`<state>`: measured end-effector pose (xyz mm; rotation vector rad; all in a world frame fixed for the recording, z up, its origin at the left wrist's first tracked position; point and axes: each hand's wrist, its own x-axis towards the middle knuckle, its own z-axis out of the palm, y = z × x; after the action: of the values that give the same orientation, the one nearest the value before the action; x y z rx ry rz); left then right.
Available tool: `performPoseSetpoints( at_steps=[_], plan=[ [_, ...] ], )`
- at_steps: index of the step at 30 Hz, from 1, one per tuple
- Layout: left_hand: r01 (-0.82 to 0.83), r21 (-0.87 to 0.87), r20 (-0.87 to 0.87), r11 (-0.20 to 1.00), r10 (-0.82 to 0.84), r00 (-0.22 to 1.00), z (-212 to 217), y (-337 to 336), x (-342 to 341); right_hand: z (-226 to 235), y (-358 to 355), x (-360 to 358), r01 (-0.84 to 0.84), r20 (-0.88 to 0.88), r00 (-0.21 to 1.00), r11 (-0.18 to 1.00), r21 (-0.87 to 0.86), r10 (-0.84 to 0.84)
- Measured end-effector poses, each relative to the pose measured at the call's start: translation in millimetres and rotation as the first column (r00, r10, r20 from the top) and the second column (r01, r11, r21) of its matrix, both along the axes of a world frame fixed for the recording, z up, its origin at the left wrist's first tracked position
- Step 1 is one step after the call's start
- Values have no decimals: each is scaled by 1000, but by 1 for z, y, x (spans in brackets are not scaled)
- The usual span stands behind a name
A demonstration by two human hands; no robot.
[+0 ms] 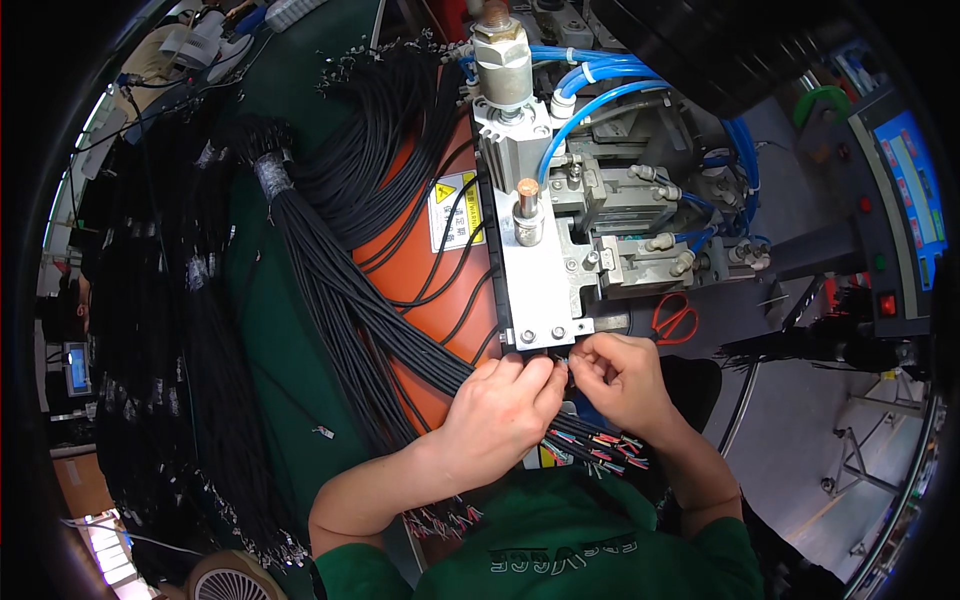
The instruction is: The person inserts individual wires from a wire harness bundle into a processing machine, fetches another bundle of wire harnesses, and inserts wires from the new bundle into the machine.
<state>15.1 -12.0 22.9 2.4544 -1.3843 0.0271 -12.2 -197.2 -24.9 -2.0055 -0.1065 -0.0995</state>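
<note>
At the front edge of a metal machine (538,290), my hands meet with their fingertips close together. My left hand (508,405) is closed, its fingers curled around a cable end mostly hidden beneath them. Thumb and forefinger of my right hand (625,385) pinch at the small thin wires (563,362) that show between the hands. Beneath my left wrist and palm runs a thick bundle of black cables (375,320). Its stripped ends, with red, white and green wires (605,455), stick out below my right hand.
An orange plate (440,280) with a yellow-and-white warning label (457,212) lies left of the machine. Blue air hoses (610,70) loop behind it. Red-handled scissors (676,320) lie to its right, near a control screen (910,190). More black cable bundles (205,270) hang at the left.
</note>
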Motion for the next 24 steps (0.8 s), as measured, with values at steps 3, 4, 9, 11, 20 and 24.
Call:
performPoseSetpoints(
  at_steps=[3,4,9,11,20,24],
  plan=[
    [7,-12,-5,1000,-7,1000,-3,0,-1,-8,1,-5,72,-129,990,982,175,-50],
    [7,-14,-5,1000,-7,1000,-2,0,0,-8,2,-6,72,-129,990,982,174,-50],
    [7,-9,-10,1000,-7,1000,-5,2,-2,-8,6,-8,50,146,988,998,-40,-43],
    [7,-10,-7,1000,-7,1000,-5,2,-2,-9,6,-8,46,190,981,998,-51,-35],
    [-17,-22,-51,1000,16,999,2,2,1,-2,-1,-1,-14,-7,1000,999,34,14],
    [-141,-168,-153,976,115,981,-8,23,-3,-14,5,-8,148,-303,952,921,361,-34]
  ],
)
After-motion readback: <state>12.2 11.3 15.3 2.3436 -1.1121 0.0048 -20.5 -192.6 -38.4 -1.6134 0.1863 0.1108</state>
